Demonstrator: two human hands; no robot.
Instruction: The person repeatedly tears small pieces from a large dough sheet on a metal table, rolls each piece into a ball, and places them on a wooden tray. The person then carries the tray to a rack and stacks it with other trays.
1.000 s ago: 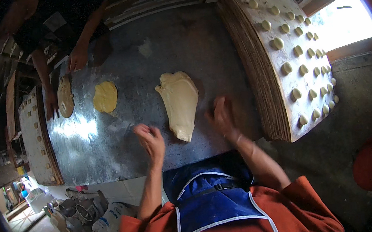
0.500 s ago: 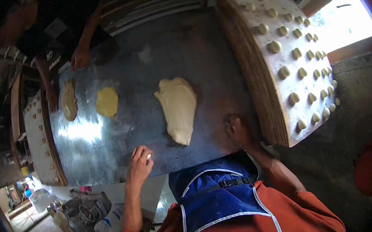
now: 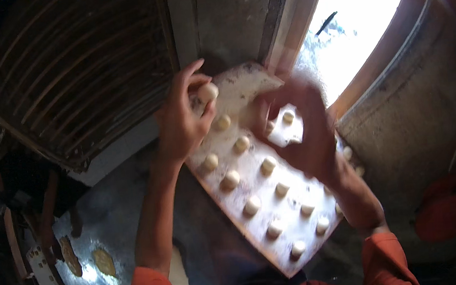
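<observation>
A round pale dough ball [image 3: 208,92] is pinched between the thumb and fingers of my left hand [image 3: 179,122], above the far left part of a floured board [image 3: 241,80]. Over the board's far right side hovers my right hand [image 3: 313,129], smeared by motion. Its thumb and fingers curve round a gap through which a dough ball [image 3: 288,117] on the board shows. A pale spot lies by its fingertips, and I cannot tell whether they grip it. Several other dough balls, such as one [image 3: 230,180] near the left edge, sit spaced apart in rows.
Left of the board lies a dark metal worktable [image 3: 109,212]. On it are a large dough slab [image 3: 178,271], partly behind my left forearm, and two flat pieces, one yellowish [image 3: 104,262] and one browner [image 3: 71,256]. A slatted rack [image 3: 81,74] and a bright window [image 3: 358,22] stand beyond.
My view has swung toward the board on the right. Both hands have risen from the worktable's near edge to above the board, the left one carrying a dough ball.
</observation>
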